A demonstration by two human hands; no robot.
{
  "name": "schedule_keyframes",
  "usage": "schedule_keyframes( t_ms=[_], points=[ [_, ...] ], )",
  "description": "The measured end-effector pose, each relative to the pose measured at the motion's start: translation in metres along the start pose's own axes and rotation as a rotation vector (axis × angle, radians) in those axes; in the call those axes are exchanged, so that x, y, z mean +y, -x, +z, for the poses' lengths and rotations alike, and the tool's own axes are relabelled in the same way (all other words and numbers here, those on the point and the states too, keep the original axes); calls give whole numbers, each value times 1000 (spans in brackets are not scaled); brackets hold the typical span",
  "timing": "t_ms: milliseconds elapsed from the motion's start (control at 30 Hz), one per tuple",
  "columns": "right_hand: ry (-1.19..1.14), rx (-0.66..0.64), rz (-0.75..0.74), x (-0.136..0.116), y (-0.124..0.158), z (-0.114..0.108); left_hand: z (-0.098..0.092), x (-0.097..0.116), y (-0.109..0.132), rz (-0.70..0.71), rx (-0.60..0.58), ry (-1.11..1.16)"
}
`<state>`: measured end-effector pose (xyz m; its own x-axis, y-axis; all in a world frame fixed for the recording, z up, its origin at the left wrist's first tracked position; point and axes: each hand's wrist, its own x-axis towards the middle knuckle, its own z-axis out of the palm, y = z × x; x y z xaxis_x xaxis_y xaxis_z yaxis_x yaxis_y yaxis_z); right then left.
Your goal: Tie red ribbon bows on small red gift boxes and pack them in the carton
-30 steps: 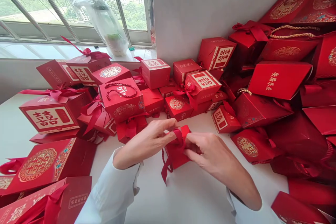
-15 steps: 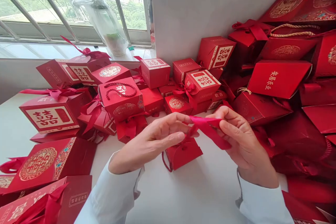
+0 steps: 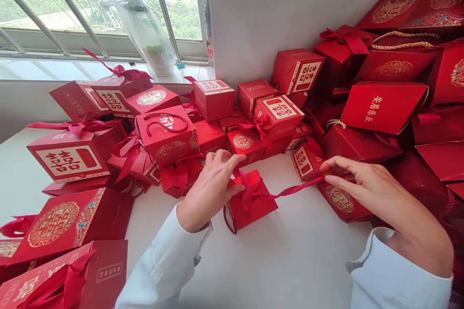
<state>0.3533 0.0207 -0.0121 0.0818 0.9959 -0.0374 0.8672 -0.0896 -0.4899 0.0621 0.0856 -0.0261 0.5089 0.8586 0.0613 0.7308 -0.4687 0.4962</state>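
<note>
A small red gift box (image 3: pixel 259 211) with a twisted cord handle stands on the white table in front of me. Across its top lies a magenta satin ribbon (image 3: pixel 247 193), with a loop standing up and one tail stretched to the right. My right hand (image 3: pixel 357 181) pinches that tail between thumb and fingers, beside the right-hand pile. At the box's upper left edge is my left hand (image 3: pixel 213 188), its thumb touching near the ribbon. The index finger reaches out above, apart from the thumb; the other fingers are curled and partly hidden.
Red gift boxes (image 3: pixel 67 161) crowd the table's left and back. A large pile of red boxes (image 3: pixel 384 108) rises on the right, and a small box (image 3: pixel 306 161) stands near my right hand. A bagged container (image 3: pixel 159 55) sits on the sill by the barred window.
My right hand has moved right and drawn the ribbon tail out taut. My left hand has come back to the box's left edge, off the ribbon piece it held up. The box top now shows.
</note>
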Motion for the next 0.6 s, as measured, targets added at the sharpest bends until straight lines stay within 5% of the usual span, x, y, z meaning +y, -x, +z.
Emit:
schedule_keyframes(
  t_ms=[133, 267, 433, 533, 600],
  points=[
    [115, 43, -238, -20, -9, 16, 4, -2, -7, 49, -169, -1],
    [-41, -104, -479, -60, -15, 40, 0, -3, -10, -28, -45, 45],
    [51, -170, -482, -83, -14, 70, -24, -4, 10, -262, 189, -49],
    [102, -177, -473, -85, -12, 75, -40, -8, 33, -411, 173, -311],
    [121, -165, -474, -85, -12, 74, -48, -13, 48, -377, 179, -372]
  ],
)
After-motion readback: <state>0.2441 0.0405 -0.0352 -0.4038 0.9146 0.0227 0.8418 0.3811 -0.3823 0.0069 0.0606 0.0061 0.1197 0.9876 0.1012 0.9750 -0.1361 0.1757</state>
